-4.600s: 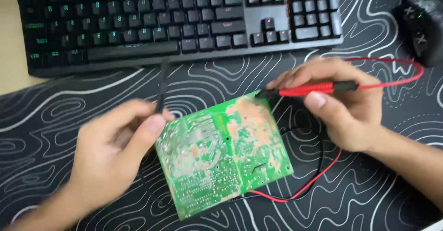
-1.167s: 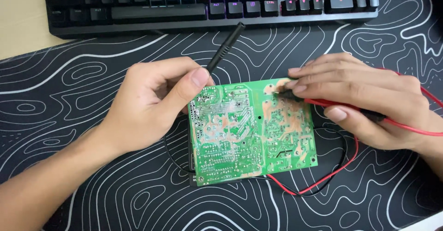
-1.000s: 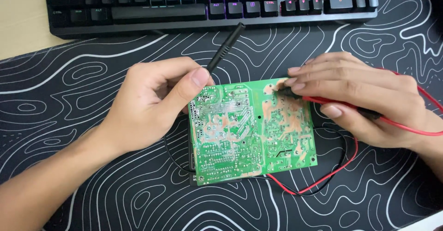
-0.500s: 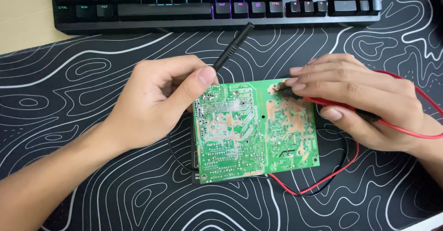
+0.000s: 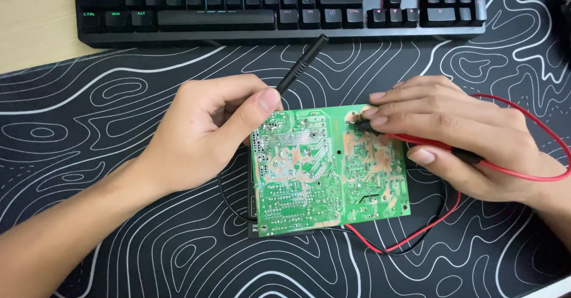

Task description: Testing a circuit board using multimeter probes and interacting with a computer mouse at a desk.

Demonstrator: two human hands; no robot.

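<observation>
My left hand (image 5: 202, 134) pinches the black probe (image 5: 300, 60) at the green circuit board (image 5: 330, 170)'s upper-left corner, my right hand (image 5: 458, 134) grips the red probe (image 5: 410, 138) pen-like on its upper-right pads, for steady contact.

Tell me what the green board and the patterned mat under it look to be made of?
Green board: seemingly rigid laminate with a glossy green coat, shown by shiny silvery solder spots and coppery patches. Mat: probably soft fabric-topped rubber, matte black with white printed lines.
</observation>
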